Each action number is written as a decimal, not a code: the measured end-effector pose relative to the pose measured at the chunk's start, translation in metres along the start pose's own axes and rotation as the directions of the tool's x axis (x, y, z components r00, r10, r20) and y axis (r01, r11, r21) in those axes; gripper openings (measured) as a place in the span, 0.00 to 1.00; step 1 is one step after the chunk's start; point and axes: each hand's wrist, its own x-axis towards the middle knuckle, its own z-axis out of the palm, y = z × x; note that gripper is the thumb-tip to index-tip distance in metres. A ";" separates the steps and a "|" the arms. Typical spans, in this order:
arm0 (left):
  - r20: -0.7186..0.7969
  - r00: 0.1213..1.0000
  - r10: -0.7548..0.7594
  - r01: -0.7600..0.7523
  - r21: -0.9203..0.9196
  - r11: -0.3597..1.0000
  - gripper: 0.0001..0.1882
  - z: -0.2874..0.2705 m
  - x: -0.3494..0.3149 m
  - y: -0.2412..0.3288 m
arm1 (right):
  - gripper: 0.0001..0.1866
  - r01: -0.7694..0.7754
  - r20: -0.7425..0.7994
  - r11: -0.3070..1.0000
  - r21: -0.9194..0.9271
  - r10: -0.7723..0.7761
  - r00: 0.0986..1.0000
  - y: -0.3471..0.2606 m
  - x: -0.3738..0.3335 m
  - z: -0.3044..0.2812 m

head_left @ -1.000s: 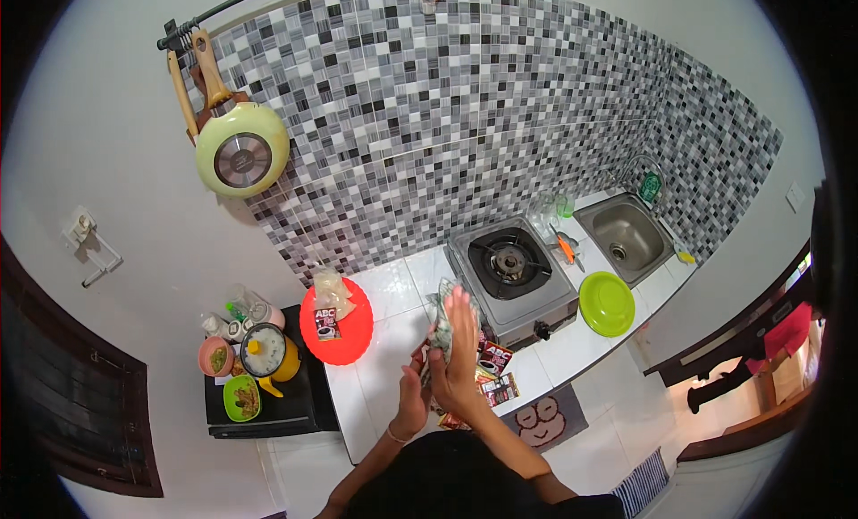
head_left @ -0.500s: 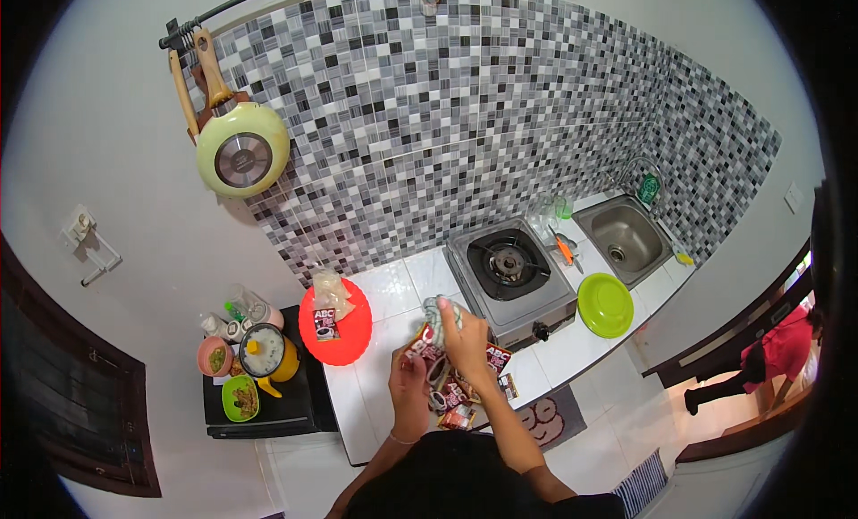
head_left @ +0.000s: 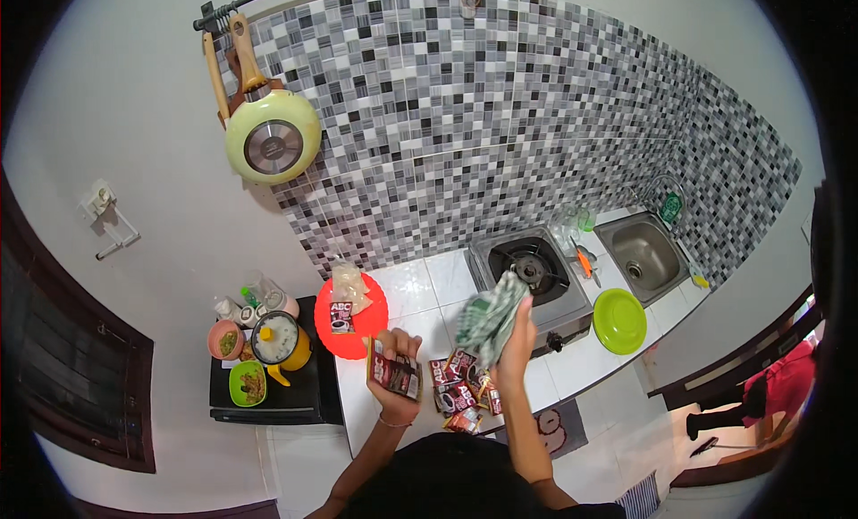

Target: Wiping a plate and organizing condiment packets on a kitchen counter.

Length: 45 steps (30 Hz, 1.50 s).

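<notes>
My left hand is closed around a dark red sachet, its printed face turned up above the counter's front part. In my right hand a crumpled green-and-white cloth is gripped, raised near the stove's front left corner. Between my hands, several similar red sachets lie in a loose pile on the white tiled counter. To the left, a red scalloped plate carries one sachet and a clear plastic bag with pale contents.
A single-burner stove sits right of centre, beside a green plate and a steel sink. An orange-handled tool lies between them. At left, a black stand bears a yellow pot and bowls. A person is at far right.
My hands have moved apart: the left went left with its sachet, the right went right and up with the cloth. The pile of sachets between them is now more exposed.
</notes>
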 end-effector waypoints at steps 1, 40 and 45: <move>-0.103 0.994 -0.031 0.030 -0.011 0.999 0.18 0.005 0.001 -0.006 | 0.27 0.075 0.053 0.988 -0.136 -0.069 0.996 0.015 -0.013 -0.011; 0.296 0.946 -0.129 -0.010 0.425 0.905 0.35 -0.051 -0.040 -0.032 | 0.38 0.819 0.848 0.228 -0.527 0.066 0.527 0.012 -0.062 0.049; 0.157 0.951 -0.266 0.164 0.473 0.866 0.34 -0.040 -0.055 -0.027 | 0.46 0.533 0.703 0.619 -0.577 0.043 0.710 0.020 -0.017 0.043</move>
